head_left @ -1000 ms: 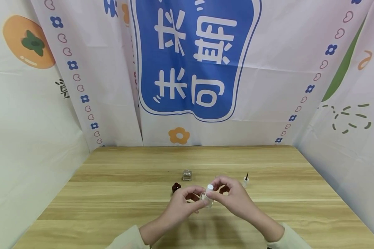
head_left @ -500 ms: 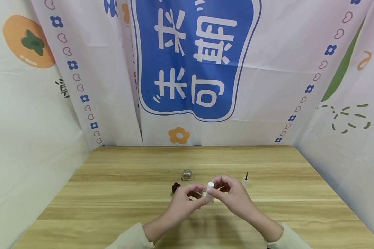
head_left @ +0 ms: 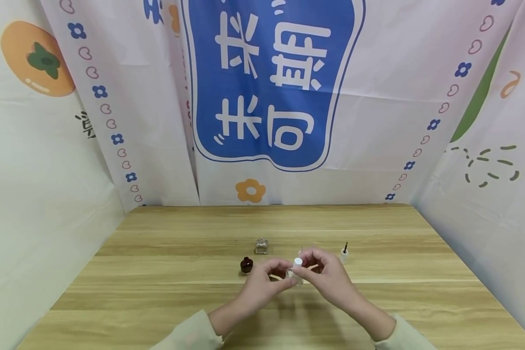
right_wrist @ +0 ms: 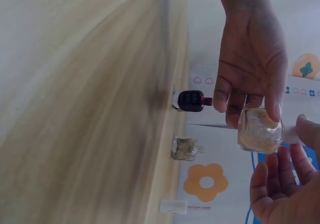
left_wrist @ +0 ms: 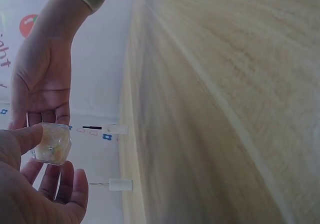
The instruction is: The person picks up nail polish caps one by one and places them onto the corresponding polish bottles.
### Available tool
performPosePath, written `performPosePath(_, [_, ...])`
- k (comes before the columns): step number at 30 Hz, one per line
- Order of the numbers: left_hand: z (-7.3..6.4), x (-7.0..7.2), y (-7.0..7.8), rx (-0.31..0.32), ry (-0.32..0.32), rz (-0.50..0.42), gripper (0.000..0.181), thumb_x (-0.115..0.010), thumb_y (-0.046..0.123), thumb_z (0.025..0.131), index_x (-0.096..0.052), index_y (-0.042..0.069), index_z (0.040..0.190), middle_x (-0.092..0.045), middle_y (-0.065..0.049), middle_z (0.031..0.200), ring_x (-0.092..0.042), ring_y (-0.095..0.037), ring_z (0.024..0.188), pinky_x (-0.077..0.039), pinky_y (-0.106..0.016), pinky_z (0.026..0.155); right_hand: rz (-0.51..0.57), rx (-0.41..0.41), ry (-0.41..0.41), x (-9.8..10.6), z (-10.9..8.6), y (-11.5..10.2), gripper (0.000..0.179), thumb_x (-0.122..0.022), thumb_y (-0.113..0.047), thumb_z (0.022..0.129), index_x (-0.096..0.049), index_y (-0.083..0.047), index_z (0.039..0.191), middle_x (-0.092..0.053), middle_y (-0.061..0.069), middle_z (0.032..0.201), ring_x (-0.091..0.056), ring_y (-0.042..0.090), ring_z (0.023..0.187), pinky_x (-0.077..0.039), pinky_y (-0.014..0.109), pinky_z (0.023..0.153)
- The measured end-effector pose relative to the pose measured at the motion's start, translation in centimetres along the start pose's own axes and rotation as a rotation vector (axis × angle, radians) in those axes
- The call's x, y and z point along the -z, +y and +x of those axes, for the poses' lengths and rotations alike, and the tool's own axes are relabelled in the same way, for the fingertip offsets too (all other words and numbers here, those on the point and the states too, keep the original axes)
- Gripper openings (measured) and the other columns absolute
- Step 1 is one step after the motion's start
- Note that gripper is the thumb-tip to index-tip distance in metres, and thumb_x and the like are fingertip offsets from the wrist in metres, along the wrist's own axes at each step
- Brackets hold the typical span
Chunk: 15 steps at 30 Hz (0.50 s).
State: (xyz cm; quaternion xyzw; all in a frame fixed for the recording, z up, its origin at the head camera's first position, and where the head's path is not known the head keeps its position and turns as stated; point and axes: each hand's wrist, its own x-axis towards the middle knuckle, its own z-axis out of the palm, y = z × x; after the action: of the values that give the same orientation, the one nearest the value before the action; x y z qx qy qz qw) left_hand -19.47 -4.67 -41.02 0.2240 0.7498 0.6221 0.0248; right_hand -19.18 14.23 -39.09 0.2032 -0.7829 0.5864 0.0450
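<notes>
My two hands meet over the middle of the table in the head view. Between them is a small clear nail polish bottle (right_wrist: pixel 260 131) with pale contents, held above the tabletop, its white cap (head_left: pixel 298 262) on top. My left hand (head_left: pixel 262 283) grips the glass body, thumb on the near side. With thumb and fingers, my right hand (head_left: pixel 329 276) pinches the white cap. To the left of the hands stands a dark red nail polish bottle (head_left: pixel 247 265) without a cap. Behind it is an uncapped glitter nail polish bottle (head_left: pixel 261 246).
Right of the hands, a white brush cap (head_left: pixel 344 254) stands with its dark brush upward. Another white brush cap (left_wrist: pixel 121 185) stands brush up, mostly hidden behind the right hand in the head view. A printed cloth (head_left: pixel 376 146) hangs behind the wooden table (head_left: pixel 157 291).
Both hands and the held bottle have shifted slightly to the right. More of the dark red bottle shows now, and a brush tip has come into sight behind the right hand.
</notes>
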Motion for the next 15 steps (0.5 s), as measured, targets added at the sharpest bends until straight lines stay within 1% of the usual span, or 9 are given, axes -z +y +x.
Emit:
performPosePath(5, [0.2, -0.4, -0.7, 0.027, 0.001, 0.053, 0.022, -0.076, 0.012, 0.084, -0.069, 0.005, 0.104, -0.068, -0.001, 0.094, -0.062, -0.016, 0.086, -0.054, -0.026, 0.076, 0.014, -0.052, 0.007, -0.2, -0.1, 0.9, 0.018, -0.075, -0.016, 0.086, -0.064, -0.003, 0.093, -0.063, 0.008, 0.092, -0.061, 0.019, 0.084, -0.055, 0.028, 0.069])
performPosePath(10, [0.3, -0.8, -1.3, 0.052, -0.004, 0.111, 0.021, -0.076, 0.01, 0.083, -0.068, 0.004, 0.101, -0.066, 0.001, 0.091, -0.06, -0.015, 0.084, -0.053, -0.024, 0.073, 0.023, -0.118, 0.015, -0.5, -0.4, 1.5, 0.02, -0.076, -0.015, 0.085, -0.065, -0.002, 0.095, -0.064, 0.007, 0.091, -0.061, 0.02, 0.087, -0.055, 0.028, 0.073])
performPosePath(15, [0.3, -1.1, -1.6, 0.07, -0.016, 0.132, 0.02, -0.076, 0.008, 0.083, -0.067, 0.004, 0.1, -0.064, 0.001, 0.091, -0.058, -0.015, 0.084, -0.051, -0.023, 0.073, 0.016, -0.137, 0.022, -0.8, -0.5, 1.7, 0.02, -0.076, -0.013, 0.084, -0.065, -0.001, 0.096, -0.064, 0.007, 0.092, -0.06, 0.021, 0.088, -0.053, 0.028, 0.076])
